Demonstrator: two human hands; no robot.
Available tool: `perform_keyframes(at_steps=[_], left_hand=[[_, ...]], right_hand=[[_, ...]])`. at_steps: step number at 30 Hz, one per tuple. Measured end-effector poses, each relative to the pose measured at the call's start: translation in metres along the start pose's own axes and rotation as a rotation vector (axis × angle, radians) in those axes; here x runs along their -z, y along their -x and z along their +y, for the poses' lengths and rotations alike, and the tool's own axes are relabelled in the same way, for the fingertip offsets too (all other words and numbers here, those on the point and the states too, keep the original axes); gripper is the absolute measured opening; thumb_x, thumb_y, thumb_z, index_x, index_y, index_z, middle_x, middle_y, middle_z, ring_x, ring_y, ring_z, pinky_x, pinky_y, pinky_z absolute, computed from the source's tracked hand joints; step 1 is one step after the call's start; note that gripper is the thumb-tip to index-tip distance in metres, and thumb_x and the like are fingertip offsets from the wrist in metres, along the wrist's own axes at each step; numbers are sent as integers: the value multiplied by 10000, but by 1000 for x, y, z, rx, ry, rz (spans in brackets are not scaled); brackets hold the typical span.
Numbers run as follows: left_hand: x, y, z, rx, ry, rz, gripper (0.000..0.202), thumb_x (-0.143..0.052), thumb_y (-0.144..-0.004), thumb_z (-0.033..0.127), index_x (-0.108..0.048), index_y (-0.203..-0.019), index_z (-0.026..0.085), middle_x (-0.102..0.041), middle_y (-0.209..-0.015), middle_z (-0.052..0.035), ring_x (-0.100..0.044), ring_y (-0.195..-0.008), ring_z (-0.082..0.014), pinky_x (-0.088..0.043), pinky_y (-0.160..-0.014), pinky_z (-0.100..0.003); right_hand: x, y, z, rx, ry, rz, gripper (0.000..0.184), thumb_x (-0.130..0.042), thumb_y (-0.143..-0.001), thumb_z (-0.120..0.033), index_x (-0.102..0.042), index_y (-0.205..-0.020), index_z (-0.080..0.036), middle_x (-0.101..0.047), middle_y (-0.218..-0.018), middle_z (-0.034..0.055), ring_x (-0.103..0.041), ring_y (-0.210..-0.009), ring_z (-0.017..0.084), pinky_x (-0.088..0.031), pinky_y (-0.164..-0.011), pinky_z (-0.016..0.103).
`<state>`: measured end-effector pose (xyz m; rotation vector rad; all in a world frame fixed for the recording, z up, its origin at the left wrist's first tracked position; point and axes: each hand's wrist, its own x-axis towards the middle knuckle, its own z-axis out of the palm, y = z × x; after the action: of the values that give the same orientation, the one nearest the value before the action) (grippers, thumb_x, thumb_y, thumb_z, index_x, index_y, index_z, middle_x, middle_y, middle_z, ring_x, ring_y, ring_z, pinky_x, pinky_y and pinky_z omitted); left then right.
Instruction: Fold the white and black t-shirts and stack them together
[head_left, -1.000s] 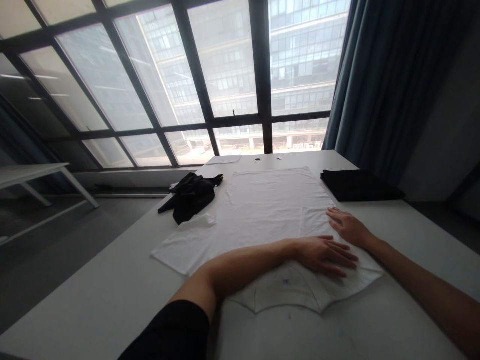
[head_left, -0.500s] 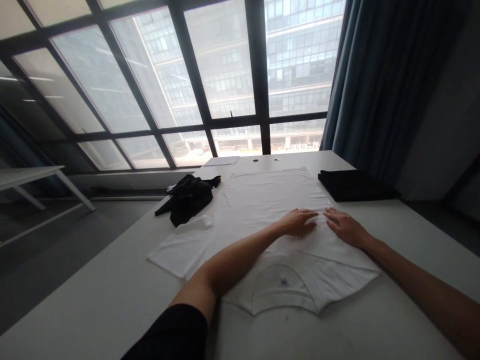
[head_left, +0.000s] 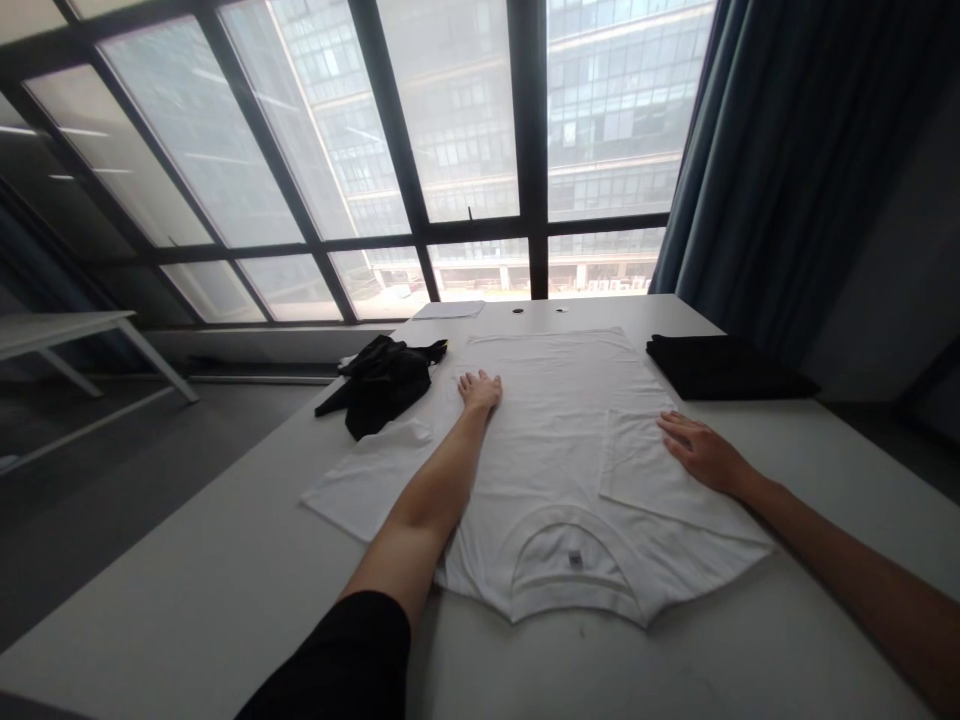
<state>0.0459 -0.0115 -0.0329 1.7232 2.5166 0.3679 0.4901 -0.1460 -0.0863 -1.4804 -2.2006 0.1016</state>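
Note:
A white T-shirt lies spread on the white table, its neckline toward me and its hem at the far side. The right sleeve is folded inward over the body, while the left sleeve lies stretched out to the side. My left hand rests on the shirt's left part near the far end, fingers spread and pointing away. Along the folded right edge lies my right hand, flat with fingers extended. Neither hand grasps the fabric.
A crumpled black garment sits left of the shirt. Folded black cloth lies at the right edge. Papers are at the far left end of the table, before the windows. Another table stands at left.
My left hand has moved from beside the right hand, across the shirt to its far left part, uncovering the folded right sleeve. My right hand has stayed at the right edge.

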Motion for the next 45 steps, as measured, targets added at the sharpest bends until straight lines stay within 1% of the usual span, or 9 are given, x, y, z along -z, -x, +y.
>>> perform_keyframes(at_steps=[6,13,20,24,28,33,38,42,45], left_hand=[[3,-14,-15,88,5,45,630,-330,-996,452,-450,-1473,58,-310,-1601,-244,-253,-1503,-349,-199,-1210,-466],[2,-14,-8,-52,1,23,582,-340,-1001,450,-457,-1467,121,-387,-1581,-178,-305,-1487,-289,-249,-1198,-422],[16,1,3,-63,20,9,511,-407,-990,384,-540,-1376,77,-451,-1498,-269,-388,-1425,-400,-313,-1147,-549],[30,21,42,-340,93,-42,453,-439,-1001,317,-562,-1387,115,-557,-1442,-178,-525,-1339,-291,-394,-1126,-383],[25,74,95,-713,174,-99,422,-492,-1004,355,-598,-1385,208,-588,-1443,-47,-506,-1361,-209,-348,-1162,-287],[-3,148,120,-1265,213,-216,551,-391,-1045,474,-406,-1535,222,-386,-1601,-77,-303,-1500,-241,-232,-1223,-470],[-16,168,112,-1309,98,-328,628,-350,-1039,551,-295,-1587,249,-260,-1653,-86,-160,-1544,-278,-131,-1222,-563],[-15,166,112,-1300,89,-332,627,-347,-1036,560,-300,-1586,264,-252,-1657,-76,-159,-1544,-277,-132,-1224,-547],[-15,165,112,-1307,98,-324,628,-342,-1036,562,-303,-1585,260,-255,-1655,-78,-163,-1543,-278,-134,-1223,-555]], right_hand=[[0,0,0,-2,-10,-4,469,-458,-974,-368,-624,-1372,-184,-515,-1502,127,-426,-1434,273,-311,-1205,472],[3,-2,-7,-19,-13,-17,464,-461,-969,-354,-623,-1375,-196,-508,-1509,119,-422,-1436,275,-309,-1202,487],[11,-2,-18,-38,-26,-22,462,-468,-963,-330,-621,-1382,-210,-514,-1507,103,-418,-1439,274,-304,-1202,486],[12,-3,-20,-30,-17,-23,462,-477,-958,-325,-623,-1378,-198,-517,-1503,113,-418,-1439,270,-304,-1203,470],[11,-3,-20,-41,-12,-36,470,-457,-968,-334,-613,-1383,-177,-492,-1520,133,-412,-1442,277,-304,-1198,484],[15,-2,-23,-14,13,-91,501,-447,-987,-371,-548,-1447,-203,-426,-1569,124,-319,-1490,292,-271,-1193,538],[18,-2,-32,75,29,-208,558,-418,-1010,-468,-436,-1526,-256,-347,-1617,89,-232,-1521,297,-211,-1191,601],[13,-4,-30,-105,82,-120,553,-351,-1034,-451,-434,-1523,-207,-340,-1611,154,-262,-1512,305,-204,-1176,630],[13,-6,-25,-114,-2,-48,580,-343,-1032,-499,-411,-1537,-222,-312,-1626,146,-244,-1519,289,-209,-1189,598]])
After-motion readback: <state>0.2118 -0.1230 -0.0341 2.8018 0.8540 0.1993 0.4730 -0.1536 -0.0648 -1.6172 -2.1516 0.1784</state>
